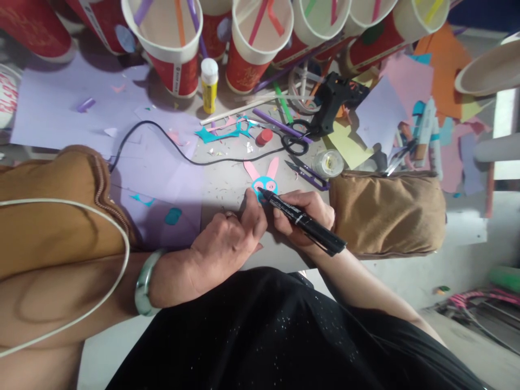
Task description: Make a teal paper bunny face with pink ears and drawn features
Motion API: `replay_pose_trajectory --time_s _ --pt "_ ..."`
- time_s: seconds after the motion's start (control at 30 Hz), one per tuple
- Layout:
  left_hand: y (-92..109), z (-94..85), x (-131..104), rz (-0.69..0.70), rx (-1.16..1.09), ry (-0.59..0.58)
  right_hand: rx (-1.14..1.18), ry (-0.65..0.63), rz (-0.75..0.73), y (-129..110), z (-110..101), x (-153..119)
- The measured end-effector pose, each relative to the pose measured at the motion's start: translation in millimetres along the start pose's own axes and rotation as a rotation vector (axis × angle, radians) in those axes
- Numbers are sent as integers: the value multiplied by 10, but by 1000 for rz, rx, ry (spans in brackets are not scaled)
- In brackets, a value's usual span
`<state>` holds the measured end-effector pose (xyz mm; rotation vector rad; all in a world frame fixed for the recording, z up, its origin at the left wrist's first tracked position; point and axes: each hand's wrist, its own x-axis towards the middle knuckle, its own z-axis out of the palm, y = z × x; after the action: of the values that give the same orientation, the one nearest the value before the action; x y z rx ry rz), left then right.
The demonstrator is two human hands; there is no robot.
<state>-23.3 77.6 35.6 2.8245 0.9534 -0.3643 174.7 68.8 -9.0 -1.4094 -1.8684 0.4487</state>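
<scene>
A small blue paper face (272,183) with pink ears and pink round eyes lies on the grey table near its front edge. My right hand (304,214) is closed around a black marker (306,223), its tip at the face's left eye. My left hand (231,238) presses a fingertip on the lower left edge of the face, its other fingers curled. The lower part of the face is hidden by my fingers.
Red and white cups (174,70) with straws line the back. A glue stick (209,86), scissors (296,143), a cutter (311,174) and a glue gun (333,103) lie behind the face. Brown pouches (388,214) flank it; a black cord (190,158) crosses the table.
</scene>
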Motion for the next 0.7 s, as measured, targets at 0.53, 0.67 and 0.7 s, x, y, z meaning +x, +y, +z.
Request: replay_pose_trajectory --time_s 0.53,0.67,0.7 --pt "8 44 -24 -6 -10 25 -35 32 34 -1 -5 -7" --pt "5 45 -28 -5 -6 28 -19 31 13 5 -6 -7" --pt "5 45 -30 -4 0 32 -15 31 11 5 -5 -8"
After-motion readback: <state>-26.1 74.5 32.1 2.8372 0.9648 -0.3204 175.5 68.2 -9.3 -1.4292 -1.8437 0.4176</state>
